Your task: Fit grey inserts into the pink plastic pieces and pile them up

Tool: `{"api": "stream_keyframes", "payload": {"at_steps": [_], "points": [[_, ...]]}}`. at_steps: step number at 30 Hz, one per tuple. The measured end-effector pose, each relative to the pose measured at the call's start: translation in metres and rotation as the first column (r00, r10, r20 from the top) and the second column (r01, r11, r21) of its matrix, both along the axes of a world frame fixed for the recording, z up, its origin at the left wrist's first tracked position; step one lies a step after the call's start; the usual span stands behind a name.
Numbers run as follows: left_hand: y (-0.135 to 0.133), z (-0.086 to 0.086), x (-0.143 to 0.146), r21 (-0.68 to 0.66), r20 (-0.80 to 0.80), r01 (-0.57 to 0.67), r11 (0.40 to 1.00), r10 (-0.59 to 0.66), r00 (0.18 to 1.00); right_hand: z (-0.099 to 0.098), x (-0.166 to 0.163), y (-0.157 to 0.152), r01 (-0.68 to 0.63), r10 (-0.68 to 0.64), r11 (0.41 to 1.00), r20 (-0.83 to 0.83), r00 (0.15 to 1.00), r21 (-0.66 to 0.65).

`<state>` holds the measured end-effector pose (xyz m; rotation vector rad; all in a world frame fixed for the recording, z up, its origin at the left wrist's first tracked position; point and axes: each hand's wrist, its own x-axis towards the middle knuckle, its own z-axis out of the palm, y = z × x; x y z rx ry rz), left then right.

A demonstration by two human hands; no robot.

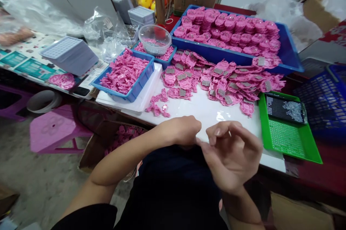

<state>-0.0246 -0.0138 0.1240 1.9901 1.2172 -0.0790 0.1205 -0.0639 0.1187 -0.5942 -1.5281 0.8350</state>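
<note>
My left hand (180,130) is curled into a loose fist at the near edge of the white table sheet (205,111); I cannot see what, if anything, is inside it. My right hand (232,154) is beside it, palm up, fingers curled with thumb and forefinger pinched toward the left hand's knuckles. Whatever is between them is too small to make out. A heap of pink plastic toy shells (216,79) with grey inserts lies just beyond both hands. A few small pink pieces (158,106) lie to the left.
A large blue tray (292,57) of stacked pink shells stands at the back. A small blue tray (135,91) of pink bits, a clear bowl (154,39), a green tray (289,140) with a black screw grid, a blue basket (324,97), a pink stool (54,129).
</note>
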Motion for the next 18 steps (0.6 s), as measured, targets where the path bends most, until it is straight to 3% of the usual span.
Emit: {"api": "stream_keyframes", "payload": {"at_steps": [4,7,9,13,18], "points": [[0.012,0.012,0.011,0.059,-0.105,-0.044,0.997,0.05,0.993,-0.009,-0.012,-0.017,0.166,-0.181,0.971,0.074,0.981,0.17],[0.017,0.011,0.022,0.021,-0.04,0.01,1.0,-0.009,0.999,-0.015,-0.012,-0.019,0.131,-0.193,0.958,0.238,0.952,0.254],[0.016,0.007,0.029,0.024,-0.051,-0.06,0.998,0.061,0.997,-0.017,-0.011,-0.018,0.128,-0.215,0.952,0.306,0.927,0.279],[0.015,0.002,0.035,0.019,-0.054,-0.056,0.998,0.057,0.997,-0.02,-0.009,-0.017,0.284,-0.358,0.898,0.185,0.915,0.336],[0.014,0.005,0.031,0.04,-0.041,0.002,0.999,0.0,0.999,-0.028,-0.009,-0.017,0.387,-0.446,0.845,0.087,0.891,0.369]]}}
